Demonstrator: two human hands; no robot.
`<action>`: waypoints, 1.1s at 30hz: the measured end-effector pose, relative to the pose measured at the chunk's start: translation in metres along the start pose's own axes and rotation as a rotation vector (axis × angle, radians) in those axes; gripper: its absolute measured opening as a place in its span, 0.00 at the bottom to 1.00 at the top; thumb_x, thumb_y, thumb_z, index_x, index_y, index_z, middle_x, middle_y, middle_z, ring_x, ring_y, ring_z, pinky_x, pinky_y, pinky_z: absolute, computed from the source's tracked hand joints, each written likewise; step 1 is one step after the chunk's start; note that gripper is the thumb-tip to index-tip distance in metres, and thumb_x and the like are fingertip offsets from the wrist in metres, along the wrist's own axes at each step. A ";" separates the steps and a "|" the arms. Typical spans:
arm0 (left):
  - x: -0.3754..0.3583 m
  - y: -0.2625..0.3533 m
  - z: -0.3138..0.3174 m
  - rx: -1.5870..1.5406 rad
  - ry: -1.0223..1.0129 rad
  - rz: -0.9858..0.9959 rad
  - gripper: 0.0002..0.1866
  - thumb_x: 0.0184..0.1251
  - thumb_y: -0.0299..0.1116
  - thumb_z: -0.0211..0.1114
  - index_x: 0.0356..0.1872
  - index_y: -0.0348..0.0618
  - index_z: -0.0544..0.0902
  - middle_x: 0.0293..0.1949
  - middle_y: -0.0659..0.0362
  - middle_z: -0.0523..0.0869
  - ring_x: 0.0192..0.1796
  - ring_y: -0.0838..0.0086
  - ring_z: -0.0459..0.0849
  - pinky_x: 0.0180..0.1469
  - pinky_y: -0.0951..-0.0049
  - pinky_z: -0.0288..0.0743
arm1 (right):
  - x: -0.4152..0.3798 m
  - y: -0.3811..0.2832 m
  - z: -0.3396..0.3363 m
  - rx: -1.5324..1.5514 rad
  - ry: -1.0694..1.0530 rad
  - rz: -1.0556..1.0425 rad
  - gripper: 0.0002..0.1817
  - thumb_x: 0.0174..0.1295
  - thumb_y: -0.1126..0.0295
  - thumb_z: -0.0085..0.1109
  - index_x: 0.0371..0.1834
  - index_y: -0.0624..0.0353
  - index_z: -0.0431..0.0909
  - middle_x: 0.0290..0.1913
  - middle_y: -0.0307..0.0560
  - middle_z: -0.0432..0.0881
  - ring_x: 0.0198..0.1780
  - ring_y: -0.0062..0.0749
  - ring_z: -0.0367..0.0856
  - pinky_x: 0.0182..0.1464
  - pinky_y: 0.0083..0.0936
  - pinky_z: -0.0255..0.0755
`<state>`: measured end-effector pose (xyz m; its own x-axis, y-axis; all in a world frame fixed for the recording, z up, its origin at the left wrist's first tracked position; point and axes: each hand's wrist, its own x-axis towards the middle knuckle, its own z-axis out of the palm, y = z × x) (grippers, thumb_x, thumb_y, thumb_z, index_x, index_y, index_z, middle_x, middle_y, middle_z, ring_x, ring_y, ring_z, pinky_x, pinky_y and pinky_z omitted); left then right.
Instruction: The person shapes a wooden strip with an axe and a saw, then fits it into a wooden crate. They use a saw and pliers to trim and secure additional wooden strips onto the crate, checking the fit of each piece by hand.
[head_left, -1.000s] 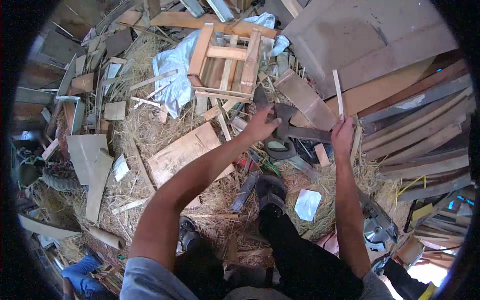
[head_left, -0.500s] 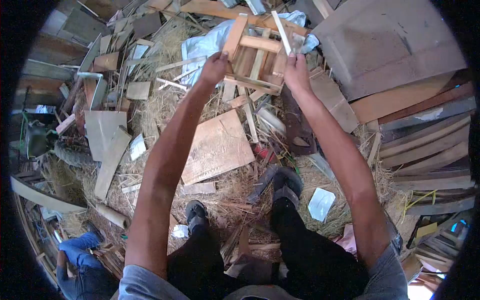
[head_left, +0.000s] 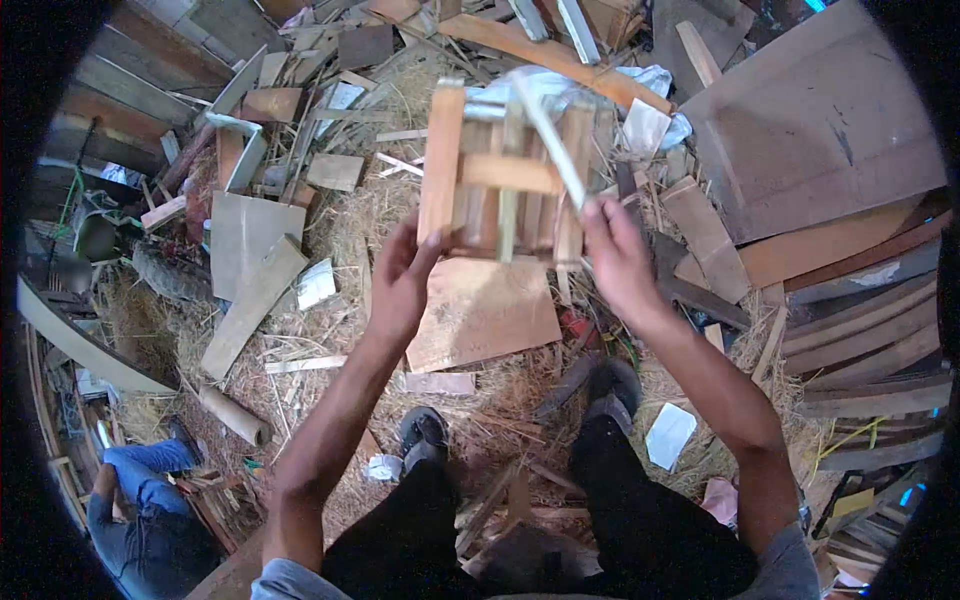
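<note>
A small slatted wooden frame (head_left: 508, 173), with a crossbar between its side boards, is held up in front of me above the littered ground. My left hand (head_left: 402, 275) grips its lower left corner, thumb on the near face of the side board and fingers around the outer edge. At the lower right corner, my right hand (head_left: 618, 255) is closed on the frame's other side. A pale narrow strip (head_left: 553, 140) slants up and left from the right hand across the frame. Motion blurs the right fingers and the strip somewhat.
A flat wooden board (head_left: 485, 315) lies on straw below the frame. Large brown panels (head_left: 810, 120) lean at the right above stacked curved planks (head_left: 870, 335). Scrap wood surrounds my feet. Another person (head_left: 150, 500) is low at the left, near a cardboard tube (head_left: 235, 415).
Both hands have drawn the wooden frame closer and lower, and it has turned to show its slats more squarely. My view has shifted a little to the left.
</note>
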<state>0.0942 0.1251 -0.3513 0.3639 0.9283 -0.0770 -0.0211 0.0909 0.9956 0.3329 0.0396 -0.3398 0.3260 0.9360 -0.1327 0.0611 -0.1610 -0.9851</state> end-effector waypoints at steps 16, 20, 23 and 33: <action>-0.113 -0.086 -0.085 0.462 -0.105 -0.138 0.27 0.60 0.25 0.73 0.61 0.40 0.76 0.58 0.52 0.83 0.61 0.66 0.79 0.65 0.65 0.71 | -0.083 0.107 0.045 -0.419 -0.008 -0.656 0.08 0.73 0.72 0.50 0.49 0.65 0.71 0.55 0.61 0.72 0.53 0.48 0.77 0.56 0.38 0.72; -0.129 -0.032 -0.088 0.353 -0.278 -0.026 0.33 0.65 0.28 0.69 0.70 0.36 0.68 0.64 0.54 0.78 0.66 0.69 0.76 0.70 0.64 0.66 | -0.095 0.077 0.023 0.172 0.185 -0.363 0.10 0.75 0.70 0.48 0.52 0.65 0.70 0.42 0.50 0.79 0.41 0.29 0.80 0.42 0.26 0.75; -0.133 -0.019 -0.093 -0.100 -0.329 -0.296 0.28 0.68 0.28 0.66 0.68 0.34 0.70 0.61 0.53 0.81 0.64 0.69 0.78 0.69 0.65 0.68 | -0.080 0.028 0.004 0.011 0.042 -0.149 0.12 0.77 0.68 0.49 0.53 0.67 0.72 0.30 0.39 0.76 0.32 0.21 0.73 0.36 0.20 0.71; -0.091 0.000 -0.101 0.094 0.256 -0.248 0.12 0.75 0.35 0.62 0.49 0.36 0.84 0.41 0.59 0.87 0.43 0.81 0.83 0.46 0.77 0.76 | -0.004 -0.019 0.041 -0.458 -0.462 -0.151 0.15 0.72 0.65 0.59 0.48 0.68 0.83 0.34 0.40 0.84 0.39 0.16 0.76 0.41 0.19 0.71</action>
<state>-0.0332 0.0770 -0.3493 0.1021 0.9435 -0.3151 0.1288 0.3016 0.9447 0.2919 0.0518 -0.3250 -0.1486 0.9802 -0.1311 0.5024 -0.0394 -0.8637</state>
